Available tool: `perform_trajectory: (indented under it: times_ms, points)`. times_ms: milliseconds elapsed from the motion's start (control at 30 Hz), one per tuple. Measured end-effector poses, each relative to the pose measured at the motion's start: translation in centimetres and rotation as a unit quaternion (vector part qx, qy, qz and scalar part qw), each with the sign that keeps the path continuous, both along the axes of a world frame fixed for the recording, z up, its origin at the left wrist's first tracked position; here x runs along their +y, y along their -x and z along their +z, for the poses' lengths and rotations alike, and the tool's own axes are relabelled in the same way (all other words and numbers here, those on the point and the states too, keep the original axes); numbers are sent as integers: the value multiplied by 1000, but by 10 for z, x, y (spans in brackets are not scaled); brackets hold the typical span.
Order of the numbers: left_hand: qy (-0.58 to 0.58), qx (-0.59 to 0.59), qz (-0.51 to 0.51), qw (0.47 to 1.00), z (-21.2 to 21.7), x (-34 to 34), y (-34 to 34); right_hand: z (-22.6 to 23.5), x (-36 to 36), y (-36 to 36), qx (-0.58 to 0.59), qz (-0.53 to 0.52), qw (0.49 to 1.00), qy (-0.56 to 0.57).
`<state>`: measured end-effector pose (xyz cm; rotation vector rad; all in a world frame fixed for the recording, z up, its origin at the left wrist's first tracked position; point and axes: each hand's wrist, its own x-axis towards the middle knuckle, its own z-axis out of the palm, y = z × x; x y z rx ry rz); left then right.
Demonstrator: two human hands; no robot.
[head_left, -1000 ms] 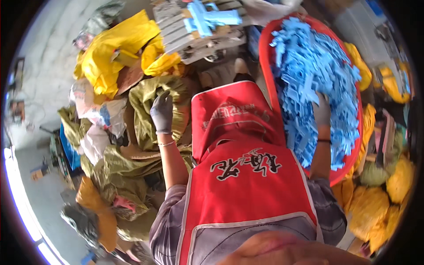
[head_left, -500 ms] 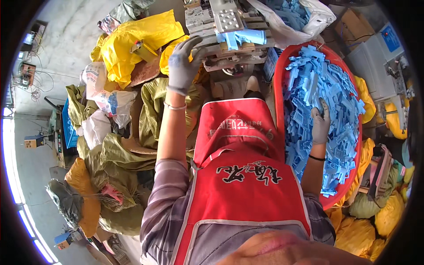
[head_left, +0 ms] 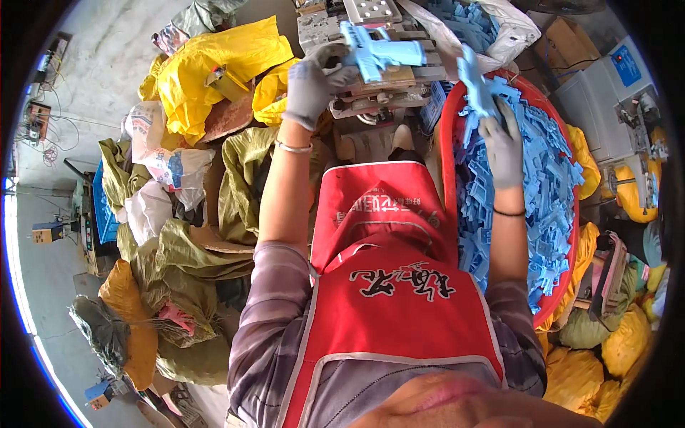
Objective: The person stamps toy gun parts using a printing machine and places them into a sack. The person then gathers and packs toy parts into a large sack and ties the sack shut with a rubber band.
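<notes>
"Where's the toy gun (head_left: pixel 389 52)?"
"By the near edge of the metal machine (head_left: pixel 317 32), lying left to right. The left hand (head_left: pixel 314 85) is nearest, bent at its left end. I can't tell if it grips."
"And the right hand (head_left: pixel 505 146)?"
"It holds a blue piece (head_left: pixel 474 82), long way pointing away, over the tub's (head_left: pixel 449 143) far left edge. Both look hard and smooth."

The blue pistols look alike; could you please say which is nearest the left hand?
The pistol beside the left hand, over the grey machine; all others are farther right.
</notes>
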<state>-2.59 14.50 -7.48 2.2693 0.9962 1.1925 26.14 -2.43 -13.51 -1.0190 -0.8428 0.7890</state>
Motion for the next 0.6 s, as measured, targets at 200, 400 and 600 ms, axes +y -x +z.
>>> perform_trajectory:
  times_ms: [200, 400, 600]
  points:
    - [15, -89, 195, 977, -26, -28, 64, 33, 89, 30, -354, 44, 934, 0]
    - [123, -186, 246, 944, -95, -72, 148, 54, 114, 32, -615, 102, 781, -34]
    - [147, -51, 365, 918, -134, -112, 194, 50, 72, 10, -506, 5, 858, -92]
